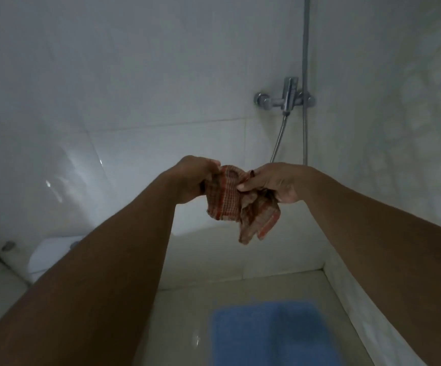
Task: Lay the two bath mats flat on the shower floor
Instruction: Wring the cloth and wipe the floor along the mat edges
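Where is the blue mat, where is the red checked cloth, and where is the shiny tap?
blue mat [272, 334]: head view, middle of its flat top on the floor.
red checked cloth [230, 202]: head view, hanging part between both hands.
shiny tap [288, 97]: head view, metal body on the wall.

Left hand [193, 180] and right hand [272, 182] raised, both pinching a crumpled checked orange cloth [236, 204] that sags below the fingers; blue bath mat [274, 334] flat on the shower floor [177, 326] far beneath; chrome shower mixer [285, 97] on the wall above the right fingers
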A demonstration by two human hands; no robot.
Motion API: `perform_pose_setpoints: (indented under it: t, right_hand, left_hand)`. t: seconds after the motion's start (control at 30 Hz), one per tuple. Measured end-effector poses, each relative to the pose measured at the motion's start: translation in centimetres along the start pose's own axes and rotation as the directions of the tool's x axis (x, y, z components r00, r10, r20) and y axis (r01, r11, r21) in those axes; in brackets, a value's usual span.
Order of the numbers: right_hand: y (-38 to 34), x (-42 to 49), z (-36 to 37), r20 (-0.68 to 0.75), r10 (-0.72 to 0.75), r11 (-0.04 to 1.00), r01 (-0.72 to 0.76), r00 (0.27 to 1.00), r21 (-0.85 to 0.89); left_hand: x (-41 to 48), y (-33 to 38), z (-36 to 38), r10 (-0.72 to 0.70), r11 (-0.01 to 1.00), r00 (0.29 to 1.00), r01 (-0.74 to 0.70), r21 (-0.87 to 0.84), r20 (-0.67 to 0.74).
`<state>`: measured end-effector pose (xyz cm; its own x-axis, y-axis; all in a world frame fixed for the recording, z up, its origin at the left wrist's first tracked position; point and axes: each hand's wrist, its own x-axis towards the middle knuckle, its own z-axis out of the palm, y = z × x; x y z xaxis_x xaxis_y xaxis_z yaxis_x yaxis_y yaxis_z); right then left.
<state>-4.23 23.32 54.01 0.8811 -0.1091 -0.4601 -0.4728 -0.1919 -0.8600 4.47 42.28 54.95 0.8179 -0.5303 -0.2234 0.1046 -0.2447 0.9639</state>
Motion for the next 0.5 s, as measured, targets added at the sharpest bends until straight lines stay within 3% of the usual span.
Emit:
perform_pose_setpoints:
  t: [0.13, 0.27, 0.5]
  right_hand:
    - [3.8, 6.0, 0.3, -0.040, 0.039, 0.982, -0.045, 0.998, -0.182]
    - [9.4, 11.0, 3.5, 0.019, 0.072, 0.970, -0.065, 0.997, -0.236]
    - [24.5, 20.9, 12.8, 0.050, 0.166, 0.980, -0.159, 0.985, -0.117]
  left_hand:
    - [1.8, -6.0, -0.4, -0.084, 0.970, 0.996, 0.087, 0.227, -0.026]
    - [3.4, -14.1, -0.5, -0.183, 0.969, 0.975, 0.200, 0.144, -0.123]
    - [7.0, -33.9, 0.1, -0.336, 0.941, 0.918, 0.335, -0.042, -0.210]
